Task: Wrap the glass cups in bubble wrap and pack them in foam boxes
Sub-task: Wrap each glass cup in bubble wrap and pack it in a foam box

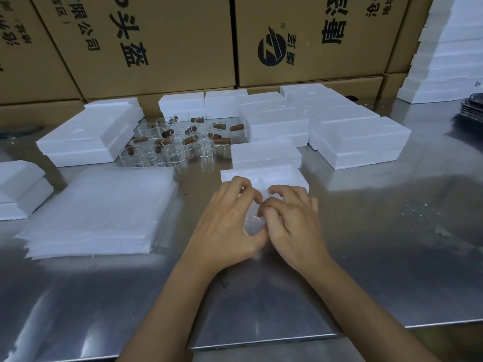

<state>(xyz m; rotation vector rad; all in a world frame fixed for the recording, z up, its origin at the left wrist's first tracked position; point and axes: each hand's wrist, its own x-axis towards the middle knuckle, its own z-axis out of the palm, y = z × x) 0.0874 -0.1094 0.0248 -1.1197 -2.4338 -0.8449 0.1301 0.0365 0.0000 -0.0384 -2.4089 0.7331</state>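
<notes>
We are curling our left hand (230,220) and right hand (292,220) around a small clear bubble-wrapped bundle (253,226), fingers bent tight and pinching the wrap closed; the glass cup inside is hidden, so we are only assuming it is there. The bundle is sitting over the shiny steel table (392,231), just before the open white foam box (264,176). If we are loosening our pinch, the wrap may be springing open. Nearby unwrapped glass cups with brown handles (180,142) are risking a knock.

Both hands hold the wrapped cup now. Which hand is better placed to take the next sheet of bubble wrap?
Probably the left hand: the stack of bubble wrap sheets lies on its side. The right hand would have to cross over the wrapped cup.
</notes>
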